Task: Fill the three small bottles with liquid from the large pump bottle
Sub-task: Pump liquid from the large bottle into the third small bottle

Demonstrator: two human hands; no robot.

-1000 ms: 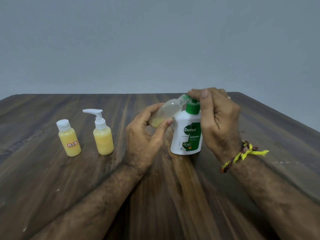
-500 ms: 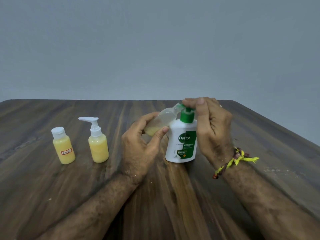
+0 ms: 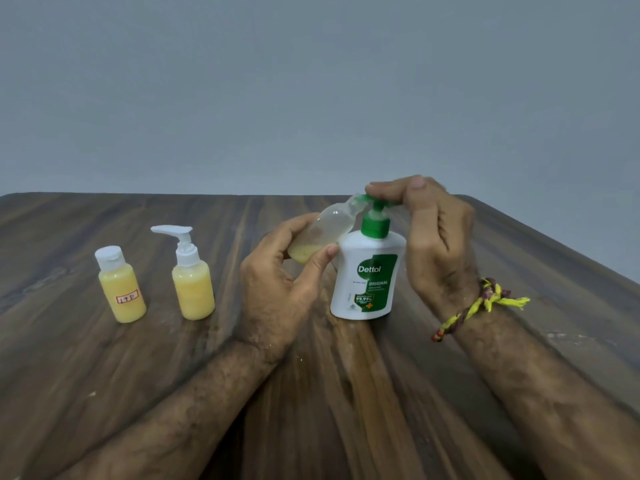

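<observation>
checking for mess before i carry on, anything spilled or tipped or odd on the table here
Nothing stands out. No spill shows on the wooden table. The tilted clear bottle is deliberate: the left hand holds it at the Dettol pump bottle spout while the right hand presses the pump. The two filled yellow bottles stand upright, capped.

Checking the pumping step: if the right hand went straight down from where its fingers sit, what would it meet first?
The right hand would meet the green pump head of the Dettol bottle; its fingers already rest on it.
</observation>
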